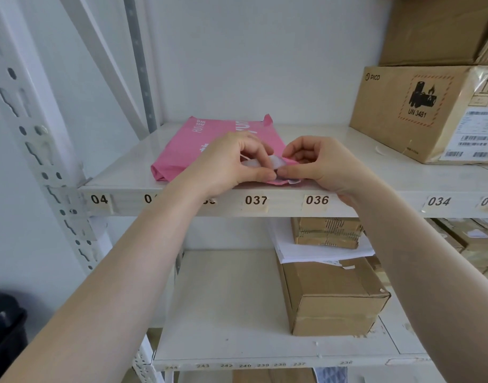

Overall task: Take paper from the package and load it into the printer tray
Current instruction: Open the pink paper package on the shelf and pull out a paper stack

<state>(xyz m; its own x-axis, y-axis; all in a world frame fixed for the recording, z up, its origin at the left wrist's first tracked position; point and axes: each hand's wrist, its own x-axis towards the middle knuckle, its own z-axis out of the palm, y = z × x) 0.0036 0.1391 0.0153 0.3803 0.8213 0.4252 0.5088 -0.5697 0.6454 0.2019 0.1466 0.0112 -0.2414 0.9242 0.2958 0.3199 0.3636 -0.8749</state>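
A pink paper package [193,142] with white lettering lies flat on the upper white shelf [306,139], its near end at the shelf's front edge. My left hand [226,161] and my right hand [317,164] meet at that near end. The fingers of both hands pinch the torn pink wrapper flap [276,164], where a pale inner layer shows. The far corner of the wrapper sticks up. The hands hide most of the opening, and no printer is in view.
A large PICO cardboard box [419,111] stands on the same shelf to the right, more boxes above it. The lower shelf holds a taped cardboard box [331,297], loose white sheets [320,250] and smaller boxes. A white perforated rack post [44,150] rises at left.
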